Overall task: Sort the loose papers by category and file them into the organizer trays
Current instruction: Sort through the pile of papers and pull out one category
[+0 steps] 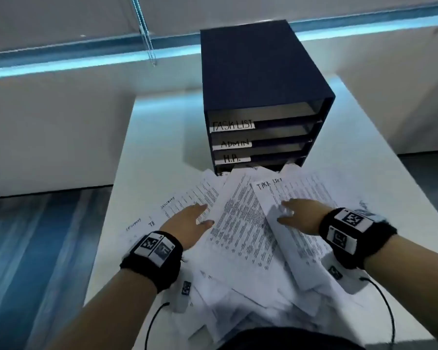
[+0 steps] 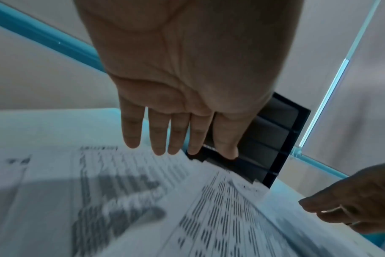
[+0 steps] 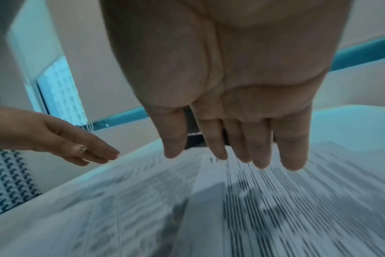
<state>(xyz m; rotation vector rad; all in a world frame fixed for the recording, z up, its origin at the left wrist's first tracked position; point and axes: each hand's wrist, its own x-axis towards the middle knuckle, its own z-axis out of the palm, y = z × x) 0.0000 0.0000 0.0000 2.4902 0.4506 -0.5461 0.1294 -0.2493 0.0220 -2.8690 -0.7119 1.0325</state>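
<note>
I hovered both hands, fingers straight and holding nothing, over the loose papers point(image 1: 240, 238) heaped before the organizer point(image 1: 261, 102): left hand point(image 1: 187, 223), right hand point(image 1: 301, 218). Sorting looked barely begun; next I needed to pinch one sheet. The table point(image 1: 127, 152) had bare room at left.

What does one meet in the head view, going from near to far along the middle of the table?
Pile of loose papers → left hand and right hand, side by side, open above the sheets → sheet headed "TASK LIST" → dark organizer with labelled trays → window blind.
</note>
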